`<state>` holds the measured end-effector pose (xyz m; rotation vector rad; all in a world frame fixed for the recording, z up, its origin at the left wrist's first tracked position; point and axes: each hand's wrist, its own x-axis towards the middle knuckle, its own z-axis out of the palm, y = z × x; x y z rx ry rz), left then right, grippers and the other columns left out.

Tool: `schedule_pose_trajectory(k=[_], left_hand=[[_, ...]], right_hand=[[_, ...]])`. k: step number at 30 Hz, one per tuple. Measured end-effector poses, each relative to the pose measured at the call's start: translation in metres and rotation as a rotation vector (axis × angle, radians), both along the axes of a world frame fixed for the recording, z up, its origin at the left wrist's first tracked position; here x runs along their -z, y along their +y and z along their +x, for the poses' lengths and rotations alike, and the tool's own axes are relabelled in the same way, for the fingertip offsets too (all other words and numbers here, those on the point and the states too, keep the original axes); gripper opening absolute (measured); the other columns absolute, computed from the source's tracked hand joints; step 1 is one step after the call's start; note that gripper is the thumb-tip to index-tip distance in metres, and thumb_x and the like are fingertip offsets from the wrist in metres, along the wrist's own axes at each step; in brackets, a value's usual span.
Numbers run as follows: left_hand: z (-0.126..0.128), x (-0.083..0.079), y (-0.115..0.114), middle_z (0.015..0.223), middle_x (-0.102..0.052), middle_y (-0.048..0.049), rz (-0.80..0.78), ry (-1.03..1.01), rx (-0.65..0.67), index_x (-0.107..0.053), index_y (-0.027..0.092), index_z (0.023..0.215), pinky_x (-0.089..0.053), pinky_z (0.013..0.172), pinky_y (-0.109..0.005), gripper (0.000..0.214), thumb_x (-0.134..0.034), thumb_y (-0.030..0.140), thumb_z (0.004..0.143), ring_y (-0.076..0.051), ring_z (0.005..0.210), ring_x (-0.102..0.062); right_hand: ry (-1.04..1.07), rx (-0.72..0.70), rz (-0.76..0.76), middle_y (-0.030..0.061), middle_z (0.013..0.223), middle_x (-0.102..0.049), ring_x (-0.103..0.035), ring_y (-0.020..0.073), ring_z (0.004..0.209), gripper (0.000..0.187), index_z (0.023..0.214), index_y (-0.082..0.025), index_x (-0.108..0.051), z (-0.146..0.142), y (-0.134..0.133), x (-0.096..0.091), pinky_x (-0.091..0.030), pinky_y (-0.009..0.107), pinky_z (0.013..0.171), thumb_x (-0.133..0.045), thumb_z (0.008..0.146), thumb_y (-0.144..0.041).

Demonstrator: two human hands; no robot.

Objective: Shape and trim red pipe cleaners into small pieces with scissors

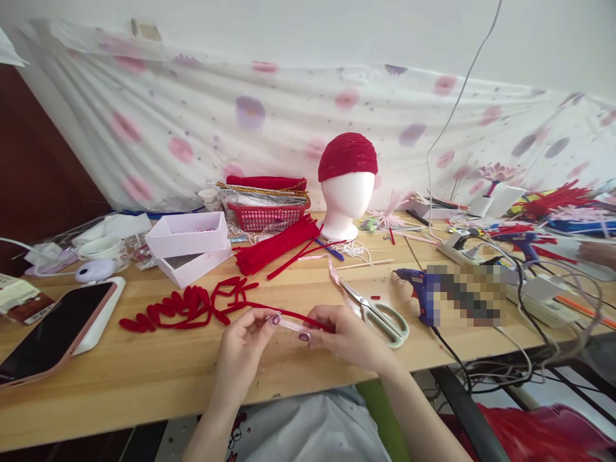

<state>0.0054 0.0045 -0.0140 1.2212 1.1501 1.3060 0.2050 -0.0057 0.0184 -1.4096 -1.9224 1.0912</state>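
My left hand point(240, 353) is closed in a pinch, thumb and forefinger on one end of a short pale stretch of measuring tape point(291, 326). My right hand point(349, 337) pinches the tape farther right, together with a red fuzzy pipe cleaner point(308, 314) that runs along just above the tape. Bent red pipe-cleaner loops point(187, 308) lie to the left, beyond my left hand. Scissors point(382, 317) with pale green handles lie just right of my right hand. More pinkish tape point(334, 277) trails near their blades.
Behind stands a white mannequin head point(344, 205) with a red cap-like covering point(347, 159). A red pipe-cleaner bundle point(276, 247), red basket point(269, 217), white box point(190, 237), phone point(55, 333), blue glue gun point(423, 292) and power strip point(543, 308) surround the work area. Another person's hand point(599, 252) shows far right.
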Motion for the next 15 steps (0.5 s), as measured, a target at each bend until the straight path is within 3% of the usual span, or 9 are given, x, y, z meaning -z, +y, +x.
schedule_pose_trajectory(k=[3,7,15], left_hand=[[-0.001,0.004,0.002,0.08,-0.074,-0.0051,-0.051,-0.125,-0.109,-0.068,0.017,0.078,-0.053,0.078,-0.028,0.032,-0.08,0.045,0.067,-0.019,0.081,-0.068],[-0.006,0.006,0.005,0.078,-0.075,-0.0049,-0.092,-0.289,-0.15,-0.066,0.015,0.083,-0.057,0.073,-0.028,0.044,-0.084,0.048,0.061,-0.017,0.072,-0.07],[-0.011,0.003,0.003,0.074,-0.077,-0.0033,-0.007,-0.324,-0.257,-0.062,0.016,0.087,-0.059,0.067,-0.023,0.039,-0.084,0.039,0.065,-0.015,0.066,-0.072]], right_hand=[[-0.004,0.081,0.055,-0.0032,0.061,-0.057,-0.046,0.0117,0.057,0.02,0.075,-0.017,-0.067,0.007,-0.008,0.003,-0.032,0.022,0.052,-0.064,0.086,-0.034],[-0.003,0.2,0.07,-0.0003,0.065,-0.064,-0.053,0.0143,0.061,0.023,0.076,-0.017,-0.07,0.019,-0.014,0.006,-0.036,0.025,0.057,-0.059,0.088,-0.034],[-0.067,0.386,0.227,0.0019,0.065,-0.064,-0.055,0.018,0.063,0.029,0.07,-0.018,-0.065,0.053,-0.027,0.019,-0.038,0.027,0.06,-0.055,0.088,-0.039]])
